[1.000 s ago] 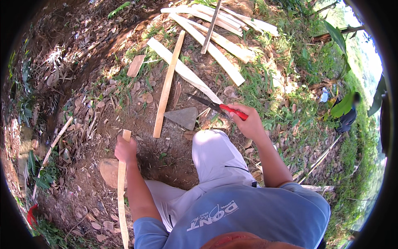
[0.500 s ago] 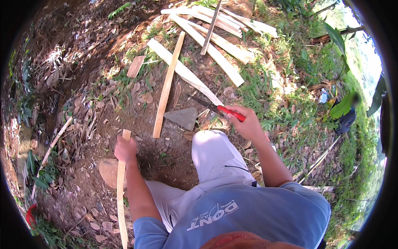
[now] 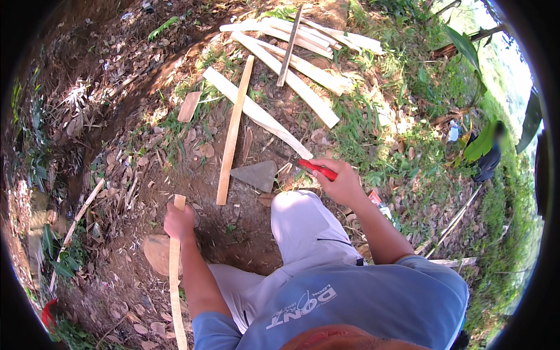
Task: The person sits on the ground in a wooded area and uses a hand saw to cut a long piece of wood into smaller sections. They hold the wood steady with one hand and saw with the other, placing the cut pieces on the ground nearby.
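Note:
My left hand (image 3: 179, 221) grips a long pale wooden slat (image 3: 174, 274) near its upper end; the slat runs down past my forearm toward the lower edge. My right hand (image 3: 341, 182) is closed on the red handle of a knife (image 3: 318, 169), whose dark blade points left over the dirt. A flat grey stone (image 3: 255, 175) lies on the ground just left of the blade, in front of my bent knee in light trousers (image 3: 303, 224).
A long wooden strip (image 3: 234, 129) lies on the dirt ahead, and a pile of split slats (image 3: 297, 52) rests further off on grass. A small wood offcut (image 3: 189, 106) lies at left. Dry leaves cover the ground. Another person (image 3: 489, 153) crouches at far right.
My right hand with the knife has drawn slightly down and toward my knee. The left hand and its slat have stayed in place.

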The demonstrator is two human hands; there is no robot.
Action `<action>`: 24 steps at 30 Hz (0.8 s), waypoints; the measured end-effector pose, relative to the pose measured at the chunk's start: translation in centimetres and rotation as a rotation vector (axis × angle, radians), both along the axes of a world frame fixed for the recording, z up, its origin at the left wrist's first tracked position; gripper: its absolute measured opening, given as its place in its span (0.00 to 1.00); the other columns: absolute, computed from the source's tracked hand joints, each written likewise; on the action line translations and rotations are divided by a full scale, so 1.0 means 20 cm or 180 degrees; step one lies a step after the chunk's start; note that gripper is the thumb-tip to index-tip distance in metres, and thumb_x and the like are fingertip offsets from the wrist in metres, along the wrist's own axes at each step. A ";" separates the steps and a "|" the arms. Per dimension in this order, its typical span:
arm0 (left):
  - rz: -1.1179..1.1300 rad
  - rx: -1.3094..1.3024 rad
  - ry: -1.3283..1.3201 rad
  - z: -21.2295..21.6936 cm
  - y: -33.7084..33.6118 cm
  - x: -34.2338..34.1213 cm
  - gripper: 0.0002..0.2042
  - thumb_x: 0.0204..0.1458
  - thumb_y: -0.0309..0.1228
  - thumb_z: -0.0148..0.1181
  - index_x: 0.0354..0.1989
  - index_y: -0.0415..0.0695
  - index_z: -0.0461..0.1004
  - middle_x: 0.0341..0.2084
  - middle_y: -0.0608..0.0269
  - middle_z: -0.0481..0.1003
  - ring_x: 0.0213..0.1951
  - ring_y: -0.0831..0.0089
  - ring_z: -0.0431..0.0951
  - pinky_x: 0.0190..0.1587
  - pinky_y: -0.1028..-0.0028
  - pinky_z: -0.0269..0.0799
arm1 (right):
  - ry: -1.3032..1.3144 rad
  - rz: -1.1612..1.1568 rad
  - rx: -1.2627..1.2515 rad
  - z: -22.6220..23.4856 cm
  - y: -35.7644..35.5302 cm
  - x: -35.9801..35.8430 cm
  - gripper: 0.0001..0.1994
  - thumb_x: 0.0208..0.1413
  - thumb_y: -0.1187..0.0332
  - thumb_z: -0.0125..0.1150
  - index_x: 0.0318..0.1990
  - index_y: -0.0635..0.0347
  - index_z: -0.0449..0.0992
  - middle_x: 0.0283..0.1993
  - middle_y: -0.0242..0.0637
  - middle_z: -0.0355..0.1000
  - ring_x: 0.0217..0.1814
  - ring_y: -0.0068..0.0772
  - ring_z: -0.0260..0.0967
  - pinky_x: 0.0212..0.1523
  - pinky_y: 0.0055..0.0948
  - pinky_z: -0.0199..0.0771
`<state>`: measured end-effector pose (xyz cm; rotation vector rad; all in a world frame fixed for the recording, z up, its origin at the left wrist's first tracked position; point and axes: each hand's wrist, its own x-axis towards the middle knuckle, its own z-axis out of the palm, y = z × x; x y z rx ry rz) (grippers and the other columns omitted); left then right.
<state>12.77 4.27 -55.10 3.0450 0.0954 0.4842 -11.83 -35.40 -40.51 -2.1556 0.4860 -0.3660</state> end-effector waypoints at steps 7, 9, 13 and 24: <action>0.0041 -0.0020 0.0084 0.01 -0.01 0.00 0.18 0.51 0.45 0.64 0.40 0.42 0.75 0.30 0.48 0.84 0.34 0.45 0.87 0.37 0.49 0.83 | -0.0337 0.0184 -0.0137 -0.05 0.04 0.00 0.16 0.62 0.69 0.67 0.56 0.60 0.84 0.45 0.51 0.84 0.40 0.47 0.83 0.44 0.37 0.80; 0.0037 -0.0008 0.0073 0.00 0.00 0.00 0.18 0.51 0.45 0.65 0.39 0.42 0.75 0.30 0.48 0.84 0.34 0.45 0.87 0.37 0.48 0.83 | -0.0080 0.0096 -0.0050 0.00 0.04 0.01 0.16 0.62 0.69 0.67 0.56 0.60 0.84 0.45 0.51 0.84 0.40 0.48 0.83 0.45 0.38 0.81; 0.0028 0.0059 -0.0002 -0.02 0.01 0.01 0.17 0.50 0.45 0.65 0.39 0.44 0.74 0.30 0.49 0.84 0.32 0.45 0.87 0.34 0.49 0.83 | 0.0090 0.0012 -0.0060 0.04 0.02 0.02 0.16 0.62 0.68 0.67 0.56 0.59 0.85 0.46 0.51 0.84 0.42 0.51 0.83 0.46 0.39 0.81; -0.0011 0.0055 -0.0013 -0.02 0.01 0.01 0.18 0.50 0.45 0.66 0.40 0.44 0.74 0.29 0.48 0.84 0.32 0.46 0.87 0.34 0.50 0.83 | -0.0242 0.0083 -0.0133 -0.03 0.01 0.01 0.16 0.63 0.68 0.67 0.56 0.58 0.85 0.45 0.50 0.84 0.41 0.52 0.83 0.45 0.38 0.81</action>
